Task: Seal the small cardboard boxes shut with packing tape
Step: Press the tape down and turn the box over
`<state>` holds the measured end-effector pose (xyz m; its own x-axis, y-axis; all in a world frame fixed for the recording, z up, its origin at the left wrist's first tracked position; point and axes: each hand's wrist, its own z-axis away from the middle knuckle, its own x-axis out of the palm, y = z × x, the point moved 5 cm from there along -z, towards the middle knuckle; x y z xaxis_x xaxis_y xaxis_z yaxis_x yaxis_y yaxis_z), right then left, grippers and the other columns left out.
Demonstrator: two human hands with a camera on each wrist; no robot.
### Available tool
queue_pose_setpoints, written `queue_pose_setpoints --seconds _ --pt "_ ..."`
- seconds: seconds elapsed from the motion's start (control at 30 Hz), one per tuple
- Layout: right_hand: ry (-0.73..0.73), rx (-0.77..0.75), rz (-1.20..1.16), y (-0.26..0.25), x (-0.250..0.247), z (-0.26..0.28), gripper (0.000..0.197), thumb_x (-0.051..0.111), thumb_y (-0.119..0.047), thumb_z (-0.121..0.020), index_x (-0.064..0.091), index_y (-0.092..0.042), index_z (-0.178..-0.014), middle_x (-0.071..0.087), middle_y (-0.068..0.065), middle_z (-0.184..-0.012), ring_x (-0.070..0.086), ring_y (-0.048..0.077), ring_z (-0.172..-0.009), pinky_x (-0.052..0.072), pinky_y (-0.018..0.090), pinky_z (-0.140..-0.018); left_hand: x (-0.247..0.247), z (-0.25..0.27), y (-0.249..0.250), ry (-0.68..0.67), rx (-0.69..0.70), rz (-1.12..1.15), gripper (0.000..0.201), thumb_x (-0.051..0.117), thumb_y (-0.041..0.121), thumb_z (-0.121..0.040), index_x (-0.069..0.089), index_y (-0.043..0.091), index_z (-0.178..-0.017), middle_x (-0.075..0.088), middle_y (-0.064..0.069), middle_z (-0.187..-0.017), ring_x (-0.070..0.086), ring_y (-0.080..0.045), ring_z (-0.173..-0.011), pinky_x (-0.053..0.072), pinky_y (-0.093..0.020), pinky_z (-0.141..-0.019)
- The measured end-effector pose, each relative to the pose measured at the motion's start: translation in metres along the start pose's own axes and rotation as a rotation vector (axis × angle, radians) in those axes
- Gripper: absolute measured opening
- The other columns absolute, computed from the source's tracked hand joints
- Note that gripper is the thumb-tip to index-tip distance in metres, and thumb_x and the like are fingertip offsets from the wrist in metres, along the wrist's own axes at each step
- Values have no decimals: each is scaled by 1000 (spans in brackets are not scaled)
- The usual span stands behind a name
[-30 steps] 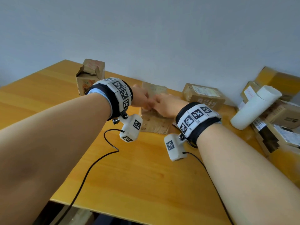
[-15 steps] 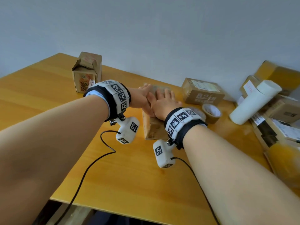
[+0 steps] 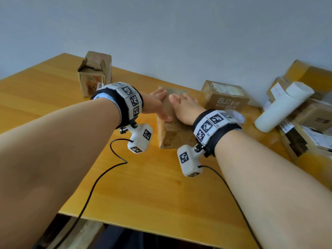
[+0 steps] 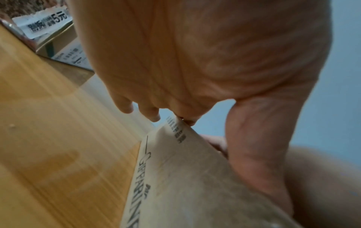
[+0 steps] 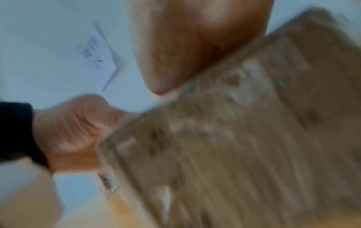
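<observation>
So you're working on the cardboard box (image 3: 172,135) that's sitting mid-counter (image 3: 143,186), right between your two wrists, with its long axis running away from you toward the wall. Your left hand (image 3: 158,106) is wrapping the left top edge, thumb lying on the top and the fingers (image 4: 150,114) curling over the far corner, so it's gripping the box. Your right hand (image 3: 185,108) is lying flat on the lid, fingers straight and pressing down, not clutching anything. The right wrist view is too blurry to add much beyond the palm resting on cardboard. Looks to me like you're holding the flaps closed before taping. The thing the next move hinges on: I can't make out the tape roll anywhere in these shots, but the clutter is all off to your right, where another box (image 3: 224,97), a white roll (image 3: 280,110) and a pile of boxes (image 3: 309,123) are crowding the counter's edge, so the right hand is nearer for fetching it. I'd keep the left clamping the lid and lay the strip along that long axis, away from your body. There's also an open-flapped box (image 3: 95,74) waiting back left, well apart from your hands.
</observation>
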<state>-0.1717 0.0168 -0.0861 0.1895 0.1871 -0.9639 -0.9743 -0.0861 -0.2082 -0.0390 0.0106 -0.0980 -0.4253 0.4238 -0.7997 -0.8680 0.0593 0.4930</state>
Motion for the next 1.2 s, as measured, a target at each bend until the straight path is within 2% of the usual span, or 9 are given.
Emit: queue_pose_setpoints --seconds 0.27,0.37,0.57,0.7,0.8,0.87,1.0,1.13,1.2 --pt "53 6 169 2 20 -10 57 22 -57 -101 30 -36 -153 18 6 -168 15 36 -151 19 50 -120 -5 5 11 7 -18 -119 108 72 42 -88 -8 23 -159 -16 8 -165 2 -21 -154 13 -44 -123" --pt "7 60 225 1 13 1 41 28 -49 -106 35 -37 -145 26 10 -157 18 39 -146 25 52 -116 -13 11 19 20 -32 -145 107 73 33 -89 -8 25 -159 -1 3 -167 11 -24 -153 18 -44 -120" --pt "39 138 275 -13 2 21 68 26 -64 -104 42 -17 -151 32 12 -151 27 30 -143 41 47 -101 -21 15 1 -26 -103 -111 104 75 29 -87 1 32 -159 35 6 -159 27 -23 -149 23 -45 -119" --pt "-26 4 395 -27 8 30 43 44 -41 -104 49 -29 -145 46 14 -145 43 34 -136 41 42 -94 -26 21 0 -28 -77 -119 89 74 17 -89 18 29 -158 54 8 -145 38 -19 -142 27 -39 -115" --pt "-83 -62 384 -40 -7 34 20 47 -28 -103 59 -29 -119 63 3 -116 61 24 -93 41 35 -78 -35 27 -3 44 -66 -189 76 69 15 -93 28 25 -156 59 7 -140 46 -16 -135 32 -36 -113" --pt "-57 -59 385 -45 -13 33 17 46 -25 -104 63 -21 -107 64 0 -108 61 24 -92 46 35 -78 -41 34 -4 99 -65 -207 68 63 24 -97 29 23 -156 52 4 -148 44 -18 -137 31 -37 -116" --pt "-81 -28 421 -49 -16 31 25 52 -22 -103 55 -13 -79 60 4 -88 64 25 -94 55 36 -91 -35 52 5 -36 -86 -112 93 66 45 -92 7 23 -160 21 1 -165 20 -24 -151 17 -43 -122" --pt "-10 16 296 -41 -32 21 33 50 -32 -106 65 -7 -91 65 9 -99 60 23 -78 48 35 -71 -14 55 0 -187 -187 -182 147 81 71 -58 -19 26 -156 6 -4 -167 11 -28 -153 19 -47 -120" --pt "129 17 174 -33 -29 16 54 35 -52 -107 65 -7 -108 62 15 -118 59 27 -97 47 40 -83 -3 55 -1 -195 -205 -253 161 79 81 -45 -26 24 -153 3 -5 -168 10 -29 -153 19 -49 -119"
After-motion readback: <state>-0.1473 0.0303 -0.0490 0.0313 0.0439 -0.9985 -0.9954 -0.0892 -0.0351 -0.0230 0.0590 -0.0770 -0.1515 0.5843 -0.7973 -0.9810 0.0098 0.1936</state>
